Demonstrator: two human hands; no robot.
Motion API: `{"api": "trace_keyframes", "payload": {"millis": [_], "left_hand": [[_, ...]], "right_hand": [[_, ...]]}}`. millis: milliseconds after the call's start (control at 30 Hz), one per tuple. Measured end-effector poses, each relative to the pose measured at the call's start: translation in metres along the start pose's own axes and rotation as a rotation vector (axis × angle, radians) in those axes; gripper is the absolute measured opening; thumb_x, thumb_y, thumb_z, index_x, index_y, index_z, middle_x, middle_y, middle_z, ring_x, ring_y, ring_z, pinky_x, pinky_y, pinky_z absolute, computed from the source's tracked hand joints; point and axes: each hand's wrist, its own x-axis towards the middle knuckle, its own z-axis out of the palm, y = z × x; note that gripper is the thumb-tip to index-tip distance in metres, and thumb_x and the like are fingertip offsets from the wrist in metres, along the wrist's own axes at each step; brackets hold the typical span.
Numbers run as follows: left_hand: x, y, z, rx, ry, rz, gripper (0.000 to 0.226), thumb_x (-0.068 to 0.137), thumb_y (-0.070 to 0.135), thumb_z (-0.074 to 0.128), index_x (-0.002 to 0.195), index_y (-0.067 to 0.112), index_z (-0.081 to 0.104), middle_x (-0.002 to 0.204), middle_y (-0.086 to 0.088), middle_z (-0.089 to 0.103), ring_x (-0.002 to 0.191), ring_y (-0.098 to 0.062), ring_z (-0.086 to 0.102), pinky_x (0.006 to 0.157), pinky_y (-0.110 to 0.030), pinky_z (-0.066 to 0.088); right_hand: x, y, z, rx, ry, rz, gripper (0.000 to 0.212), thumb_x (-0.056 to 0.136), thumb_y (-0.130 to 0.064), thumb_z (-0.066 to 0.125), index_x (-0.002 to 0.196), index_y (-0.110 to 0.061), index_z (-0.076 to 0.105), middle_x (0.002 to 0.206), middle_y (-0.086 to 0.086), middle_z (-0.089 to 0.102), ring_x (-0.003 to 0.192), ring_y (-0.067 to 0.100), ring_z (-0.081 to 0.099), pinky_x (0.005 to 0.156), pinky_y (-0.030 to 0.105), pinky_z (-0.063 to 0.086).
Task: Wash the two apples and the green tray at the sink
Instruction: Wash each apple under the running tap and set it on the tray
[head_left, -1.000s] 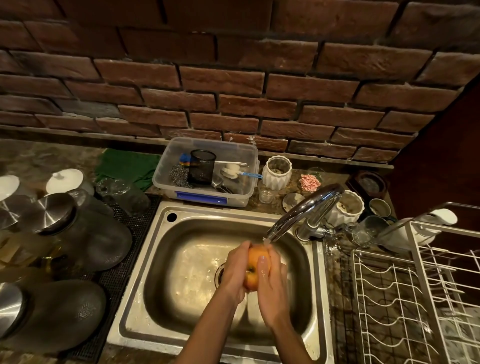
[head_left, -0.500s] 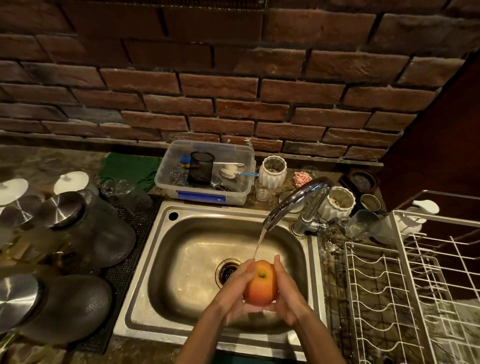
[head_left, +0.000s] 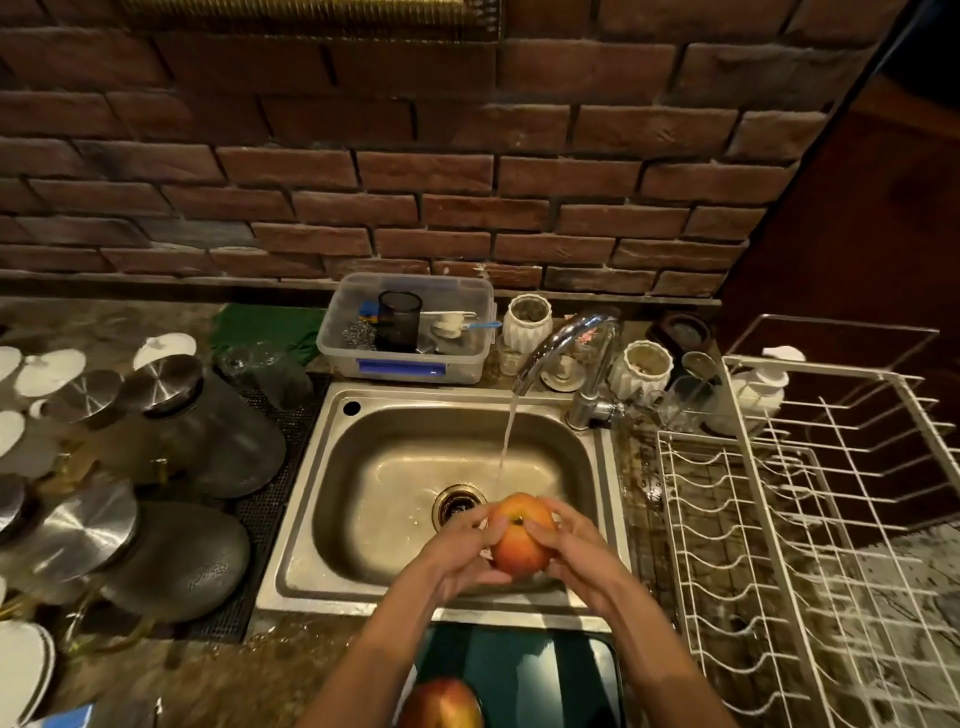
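Sink (head_left: 311, 519): steel basin, drain at centre; water runs from the tap (head_left: 561, 338) in a thin stream that lands just behind the held apple.
Green tray (head_left: 519, 670): on the counter at the sink's near edge, partly hidden by the forearms; not yet in the basin.
Second apple (head_left: 441, 704): sits on the tray at the bottom of the view, apart from both hands.
Held apple (head_left: 522, 538): over the basin's near-right part, stem end up, wet sheen.
Left hand (head_left: 457, 553): fingers curled round the apple's left side, thumb on top.
Right hand (head_left: 574, 545): fingers wrapped on the right side, thumb near the stem.
Step, judged: rinsing the first apple, early in the task.
Next move, judged: set this apple aside, then fetch the second apple.
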Motion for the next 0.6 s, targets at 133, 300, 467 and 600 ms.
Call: {"api": "trace_keyframes", "payload": {"millis": [133,300,467,600], "left_hand": [[-0.021,-0.005,0.013,0.058,0.033,0.11,0.044,0.094,0.014,0.067,0.137,0.02,0.058,0.144,-0.019,0.048,0.114,-0.04,0.063,0.067,-0.038,0.064],[-0.043,-0.011,0.022,0.235,0.089,0.28,0.048,0.09,0.013,0.073,0.135,0.024,0.062,0.142,-0.011,0.053,0.111,-0.035,0.066,0.081,-0.043,0.063],[-0.071,-0.032,0.03,0.357,0.042,0.299,0.052,0.086,0.017,0.078,0.134,0.026,0.064,0.128,-0.008,0.064,0.108,-0.028,0.068,0.092,-0.045,0.06],[-0.085,-0.072,0.036,0.336,0.032,0.243,0.049,0.086,0.015,0.077,0.132,0.025,0.065,0.124,-0.009,0.067,0.112,-0.029,0.066,0.091,-0.044,0.06]], "right_hand": [[-0.029,-0.005,0.003,-0.032,0.033,-0.129,0.063,0.083,-0.01,0.078,0.14,-0.023,0.055,0.142,0.009,0.05,0.118,0.03,0.06,0.07,0.03,0.061],[-0.068,-0.001,0.001,-0.069,0.075,-0.288,0.069,0.077,-0.013,0.084,0.139,-0.022,0.058,0.138,0.008,0.056,0.114,0.029,0.065,0.076,0.033,0.062],[-0.11,0.025,-0.011,-0.104,0.129,-0.34,0.072,0.056,-0.033,0.094,0.124,-0.036,0.069,0.133,0.001,0.062,0.116,0.025,0.066,0.088,0.042,0.061],[-0.137,0.059,-0.025,-0.093,0.119,-0.309,0.073,0.052,-0.033,0.095,0.119,-0.036,0.067,0.124,-0.001,0.068,0.11,0.016,0.071,0.08,0.029,0.061]]}}
